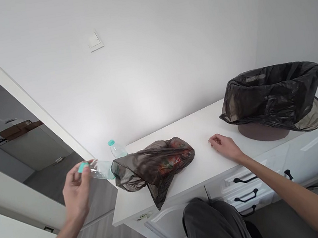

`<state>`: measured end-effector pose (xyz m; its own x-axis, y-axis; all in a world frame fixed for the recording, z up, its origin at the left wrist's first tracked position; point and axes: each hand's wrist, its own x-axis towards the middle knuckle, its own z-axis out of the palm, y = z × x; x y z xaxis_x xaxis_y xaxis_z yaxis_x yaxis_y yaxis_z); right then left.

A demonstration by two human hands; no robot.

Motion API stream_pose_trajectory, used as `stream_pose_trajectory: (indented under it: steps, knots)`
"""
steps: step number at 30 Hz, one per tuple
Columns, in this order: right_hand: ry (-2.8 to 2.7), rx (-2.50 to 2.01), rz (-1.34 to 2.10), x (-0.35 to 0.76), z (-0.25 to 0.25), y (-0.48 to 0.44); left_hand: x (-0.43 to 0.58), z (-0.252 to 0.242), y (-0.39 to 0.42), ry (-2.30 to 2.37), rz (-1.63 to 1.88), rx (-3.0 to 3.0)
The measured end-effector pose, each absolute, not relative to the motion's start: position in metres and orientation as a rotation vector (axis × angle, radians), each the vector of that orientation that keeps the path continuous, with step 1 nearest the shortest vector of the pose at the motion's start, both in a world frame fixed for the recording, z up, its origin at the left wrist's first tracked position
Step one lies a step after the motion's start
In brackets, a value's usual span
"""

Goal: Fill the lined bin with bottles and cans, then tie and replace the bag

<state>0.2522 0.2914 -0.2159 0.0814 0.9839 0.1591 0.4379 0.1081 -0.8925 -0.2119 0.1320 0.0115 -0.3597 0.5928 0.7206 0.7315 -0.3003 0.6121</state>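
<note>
My left hand (76, 188) is closed around the neck of a clear plastic bottle (102, 170) with a teal cap, held nearly level off the cabinet's left end. The bottle's base meets the edge of a dark translucent plastic bag (151, 168); I cannot tell whether it is inside. Something red and green shows through the bag, which lies on the white cabinet top. Behind the bag stands a second clear bottle (117, 149) with a teal cap, upright. My right hand (224, 146) rests at the cabinet top, fingers curled with nothing in them, between the bag and the bin.
A brownish bin (263, 131) lined with a black bag (276, 96) stands on the right of the white cabinet (210, 173). Black drawer handles (246, 195) stick out in front, near my knees. A light switch (95, 41) is on the wall; a doorway lies left.
</note>
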Motion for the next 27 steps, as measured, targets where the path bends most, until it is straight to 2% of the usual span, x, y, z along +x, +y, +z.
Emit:
stream_pose_trajectory:
  steps: [3, 15, 27]
  knots:
    - [-1.489, -1.477, 0.790, 0.252, -0.213, 0.289, -0.206, -0.004, 0.132, -1.934, -1.829, -1.823]
    - [-1.500, -1.490, 0.781, 0.251, -0.209, 0.289, -0.242, -0.014, 0.187, -2.177, -1.433, -1.668]
    - [-1.500, -1.496, 0.791, 0.251, -0.207, 0.288, -0.255, -0.025, 0.216, -2.159, -1.401, -1.657]
